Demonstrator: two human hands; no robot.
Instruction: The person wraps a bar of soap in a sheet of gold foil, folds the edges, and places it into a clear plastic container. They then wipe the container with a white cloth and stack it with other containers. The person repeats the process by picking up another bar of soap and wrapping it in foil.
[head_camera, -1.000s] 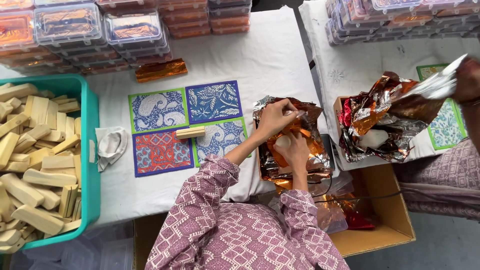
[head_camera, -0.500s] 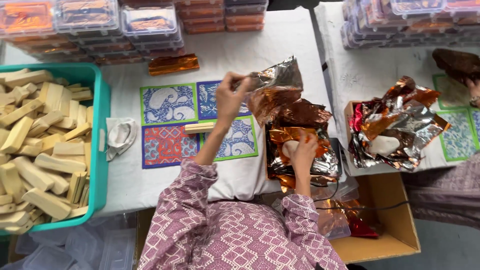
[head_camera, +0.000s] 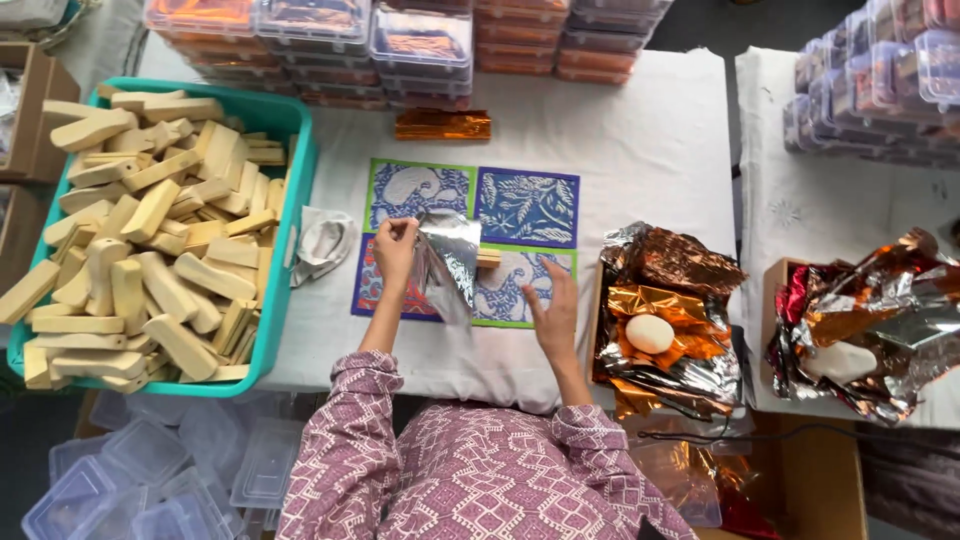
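the left hand (head_camera: 396, 250) is pinching a silver foil sheet (head_camera: 448, 262) by its top edge, fingers closed on it, and the sheet is hanging down over the mats (head_camera: 528, 205) w/ the lower part draping toward the table. the foil looks v. light, thin and floppy, prob. crinkly and easy to tear, so it's best taken by an edge or corner w/ a light pinch, not a squeeze; a 2nd hold on the opposite edge would be keeping it flat.

the right hand (head_camera: 555, 310) is hovering open, fingers spread, just beside the sheet's right side over the lower right mat, gripping nothing. a small wood block (head_camera: 487, 258) is lying on the mats, partly hidden behind the foil.

pose: both forearms are reaching fwd from the body in patterned sleeves, left wrist raised and bent so the sheet is dangling, right palm facing down and a bit inward.

around: a teal tub (head_camera: 290, 150) of wood blocks on the left, a white cloth (head_camera: 325, 240) beside it, a foil pile (head_camera: 665, 300) w/ a white oval weight (head_camera: 650, 333) on the right, stacked clear boxes (head_camera: 420, 40) at the far edge.
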